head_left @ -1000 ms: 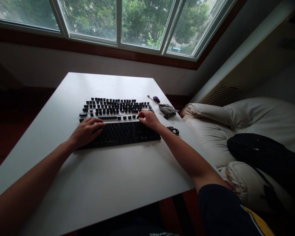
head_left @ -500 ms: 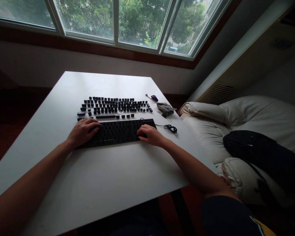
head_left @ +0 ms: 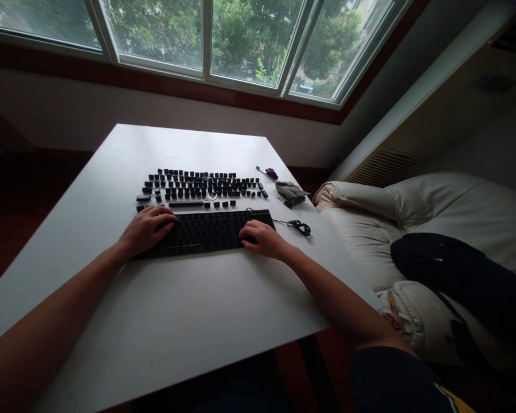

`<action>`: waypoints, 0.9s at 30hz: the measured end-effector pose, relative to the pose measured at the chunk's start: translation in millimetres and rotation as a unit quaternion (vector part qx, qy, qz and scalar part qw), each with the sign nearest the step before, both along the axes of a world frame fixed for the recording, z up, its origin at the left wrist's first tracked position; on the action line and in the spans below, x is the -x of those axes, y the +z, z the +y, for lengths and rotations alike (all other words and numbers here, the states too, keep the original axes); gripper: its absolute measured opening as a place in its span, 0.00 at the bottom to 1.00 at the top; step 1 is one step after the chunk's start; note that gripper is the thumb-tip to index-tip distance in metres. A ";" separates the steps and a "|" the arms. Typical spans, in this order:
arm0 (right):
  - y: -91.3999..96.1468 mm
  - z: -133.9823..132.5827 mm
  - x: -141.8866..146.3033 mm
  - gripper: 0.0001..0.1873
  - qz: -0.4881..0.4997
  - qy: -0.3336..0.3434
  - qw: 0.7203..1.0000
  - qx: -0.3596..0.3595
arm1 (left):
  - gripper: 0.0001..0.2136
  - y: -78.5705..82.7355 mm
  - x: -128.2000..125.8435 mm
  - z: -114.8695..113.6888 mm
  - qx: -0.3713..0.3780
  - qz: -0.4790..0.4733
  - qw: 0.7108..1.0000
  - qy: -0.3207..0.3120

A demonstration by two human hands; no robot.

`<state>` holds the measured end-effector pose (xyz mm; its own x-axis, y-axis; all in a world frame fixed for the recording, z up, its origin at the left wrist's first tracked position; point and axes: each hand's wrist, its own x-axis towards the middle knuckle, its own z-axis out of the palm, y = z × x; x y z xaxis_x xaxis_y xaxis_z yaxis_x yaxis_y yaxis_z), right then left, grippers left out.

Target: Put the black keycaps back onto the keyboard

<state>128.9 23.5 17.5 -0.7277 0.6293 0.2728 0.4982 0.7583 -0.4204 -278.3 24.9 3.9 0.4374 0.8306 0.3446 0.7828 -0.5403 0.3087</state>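
A black keyboard (head_left: 210, 229) with its keycaps off lies on the white table (head_left: 189, 321). My left hand (head_left: 149, 228) grips its left end, fingers over the top and thumb towards the middle; the hand hides that corner. At the right end my right hand (head_left: 262, 236) is closed on the keyboard with curled fingers, the thumb near the front edge. Its fingertips are dark, and I cannot see whether a small piece is under them. Just behind the keyboard, loose black keycaps (head_left: 198, 188) stand in rows, with a long space bar (head_left: 186, 204) in front.
A coiled black cable (head_left: 300, 228) lies right of the keyboard. Behind it are a grey cloth (head_left: 290, 192), a purple item (head_left: 271, 172) and a thin brush-like stick (head_left: 261, 169). A cream sofa (head_left: 352, 212) with a dark bag (head_left: 438, 258) stands beyond the table's right edge.
The view has shifted very slightly. Both hands keep their places on the keyboard, and the keycaps have not moved.
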 end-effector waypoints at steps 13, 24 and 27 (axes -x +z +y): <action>-18.9 1.9 -5.0 0.05 0.055 0.010 0.998 -0.002 | 0.16 -0.3 -0.5 0.3 0.000 -0.006 1.000 0.003; -22.5 9.6 -4.4 0.07 0.037 0.040 0.998 -0.029 | 0.16 1.2 -1.8 3.9 -0.015 0.010 1.000 0.001; -24.2 9.8 -4.4 0.08 0.039 0.043 0.997 -0.041 | 0.16 0.5 -1.4 4.8 -0.020 0.011 1.000 0.002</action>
